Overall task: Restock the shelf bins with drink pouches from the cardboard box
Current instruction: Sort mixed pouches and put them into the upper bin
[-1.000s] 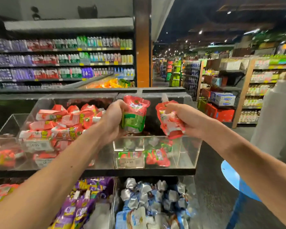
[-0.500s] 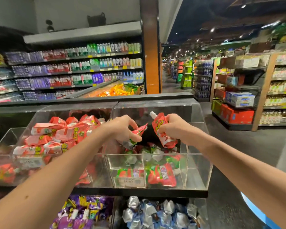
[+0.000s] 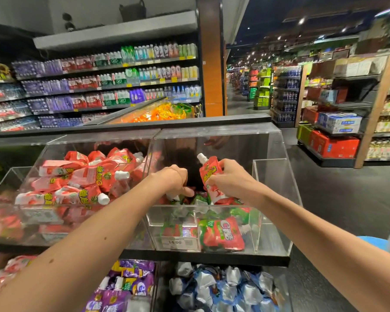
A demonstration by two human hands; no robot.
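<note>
You seem mid-load: right hand (image 3: pixel 230 181) grips a red pouch (image 3: pixel 209 174) over the bin (image 3: pixel 275 221), left hand (image 3: pixel 172 180)'s fingers unreadable; lower, release next.

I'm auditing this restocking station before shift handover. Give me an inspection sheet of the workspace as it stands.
Surface: black shelf ledge carrying both bins.
Job's things: right bin part filled; left bin heaped with red pouches; cardboard box not in view.
Clutter: purple pouches and silver-blue pouches below the ledge.
Grippers: right hand grips a red pouch above the right bin; left hand reaches into it, grip unclear.
Cables: nothing seen.
Surroundings: bottle shelves behind, aisle to the right.
</note>
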